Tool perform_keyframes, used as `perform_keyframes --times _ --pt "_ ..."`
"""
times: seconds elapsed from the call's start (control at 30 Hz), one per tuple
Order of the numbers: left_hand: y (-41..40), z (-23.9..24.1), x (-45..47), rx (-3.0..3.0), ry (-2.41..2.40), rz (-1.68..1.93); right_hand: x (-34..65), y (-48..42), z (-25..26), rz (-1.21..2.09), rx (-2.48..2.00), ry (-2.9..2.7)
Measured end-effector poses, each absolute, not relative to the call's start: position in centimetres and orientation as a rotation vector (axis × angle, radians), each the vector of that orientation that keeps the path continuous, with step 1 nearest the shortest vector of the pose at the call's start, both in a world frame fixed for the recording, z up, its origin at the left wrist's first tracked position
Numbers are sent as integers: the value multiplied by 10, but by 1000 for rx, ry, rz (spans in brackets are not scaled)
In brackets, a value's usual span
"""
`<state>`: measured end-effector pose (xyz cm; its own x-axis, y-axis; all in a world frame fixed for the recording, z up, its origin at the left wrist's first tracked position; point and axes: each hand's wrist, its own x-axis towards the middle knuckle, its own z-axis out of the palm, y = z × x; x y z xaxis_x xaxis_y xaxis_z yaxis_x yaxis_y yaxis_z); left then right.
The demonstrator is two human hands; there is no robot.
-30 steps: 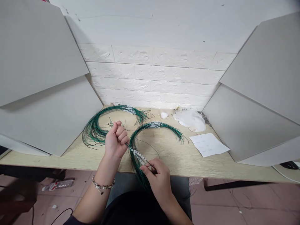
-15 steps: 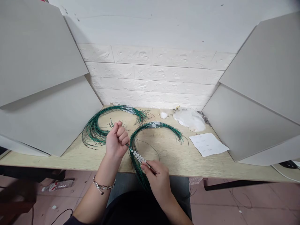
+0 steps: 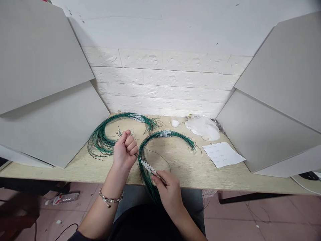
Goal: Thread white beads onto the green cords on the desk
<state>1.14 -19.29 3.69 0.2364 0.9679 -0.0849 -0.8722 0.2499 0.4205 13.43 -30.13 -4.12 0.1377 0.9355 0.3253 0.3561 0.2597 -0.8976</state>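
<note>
Two hands (image 3: pixel 124 150) (image 3: pixel 170 194) are in view, one of them wearing a single chain bracelet (image 3: pixel 109 198). The counter (image 3: pixel 200 175) carries two looped bundles of green wire (image 3: pixel 100 140) (image 3: pixel 180 139), with three stretches of white beads (image 3: pixel 147 166) counted across them. There is one handwritten sheet of paper (image 3: pixel 222 154), one crumpled white plastic bag (image 3: pixel 202 129) and one small white wad (image 3: pixel 175 123). At least four grey boards (image 3: pixel 42 57) (image 3: pixel 288 77) flank them, two on each side.
</note>
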Motion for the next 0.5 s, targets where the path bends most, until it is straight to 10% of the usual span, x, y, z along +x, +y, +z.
perform_keyframes --times 0.5 --pt "-196 31 23 459 371 1149 132 -299 -51 1079 -1328 -1210"
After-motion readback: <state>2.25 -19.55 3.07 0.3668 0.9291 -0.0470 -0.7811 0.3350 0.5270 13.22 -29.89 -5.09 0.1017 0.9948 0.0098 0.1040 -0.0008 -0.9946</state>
